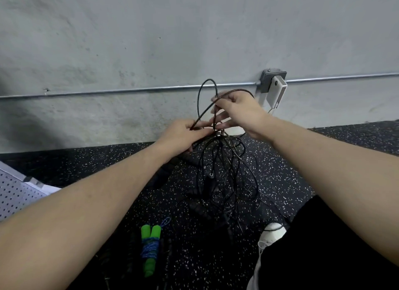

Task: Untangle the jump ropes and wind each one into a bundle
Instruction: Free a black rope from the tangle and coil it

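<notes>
A tangle of thin black jump ropes [224,166] hangs in loops from my hands above the speckled floor, with black handles dangling low in it. My left hand [183,136] grips the gathered strands at the top of the tangle. Just above and to the right of it, my right hand [237,110] pinches a rope loop that arches up in front of the wall. A wound bundle with green foam handles and blue cord [150,246] lies on the floor at the lower middle.
A grey concrete wall with a metal conduit [129,90] and a junction box [272,80] holding a white charger stands close ahead. A perforated metal panel [15,194] sits at the left edge. My dark trousers and white shoe [272,233] are at the lower right.
</notes>
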A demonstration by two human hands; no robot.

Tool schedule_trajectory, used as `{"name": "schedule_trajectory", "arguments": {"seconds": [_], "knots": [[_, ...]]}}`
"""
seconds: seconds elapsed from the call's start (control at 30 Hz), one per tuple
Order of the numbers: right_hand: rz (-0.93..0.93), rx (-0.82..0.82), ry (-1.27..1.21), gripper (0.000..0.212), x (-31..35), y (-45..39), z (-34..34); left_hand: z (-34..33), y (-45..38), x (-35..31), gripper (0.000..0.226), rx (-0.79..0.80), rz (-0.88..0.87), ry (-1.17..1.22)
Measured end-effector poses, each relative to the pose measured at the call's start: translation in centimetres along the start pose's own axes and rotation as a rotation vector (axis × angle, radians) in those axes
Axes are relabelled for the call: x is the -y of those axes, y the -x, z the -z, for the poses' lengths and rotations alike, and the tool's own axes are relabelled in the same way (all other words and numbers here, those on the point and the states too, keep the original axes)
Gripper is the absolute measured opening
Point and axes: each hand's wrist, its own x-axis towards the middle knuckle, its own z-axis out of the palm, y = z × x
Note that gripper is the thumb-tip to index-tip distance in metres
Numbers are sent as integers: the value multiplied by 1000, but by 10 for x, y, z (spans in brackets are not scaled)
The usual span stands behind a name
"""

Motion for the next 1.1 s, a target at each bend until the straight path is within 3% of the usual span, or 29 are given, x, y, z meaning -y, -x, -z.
{"name": "schedule_trajectory", "arguments": {"seconds": [0.23,0.33,0.47,0.57,0.67,0.73,0.8,0.97,1.1], "knots": [[31,-5,-95,5,7,4,-7,-11,-1,-14,13,-166,43,131],[-2,6,130,16,2,4,1,-10,-3,-13,11,-248,58,252],[-37,298,722,32,-9,12,19,-1,-2,-17,11,-274,66,333],[-94,373,655,40,-13,14,27,7,-4,-18,9,-346,90,446],[-64,465,809,26,-14,15,33,22,-9,-19,5,-485,92,578],[-85,496,822,20,-13,14,35,31,-11,-17,18,-530,115,669],[-88,486,844,24,-13,12,31,31,-9,-17,28,-476,136,688],[-60,444,898,24,-20,9,8,13,-2,-28,12,-322,85,691],[42,358,1006,23,-20,4,4,17,-1,-30,22,-230,33,569]]}}
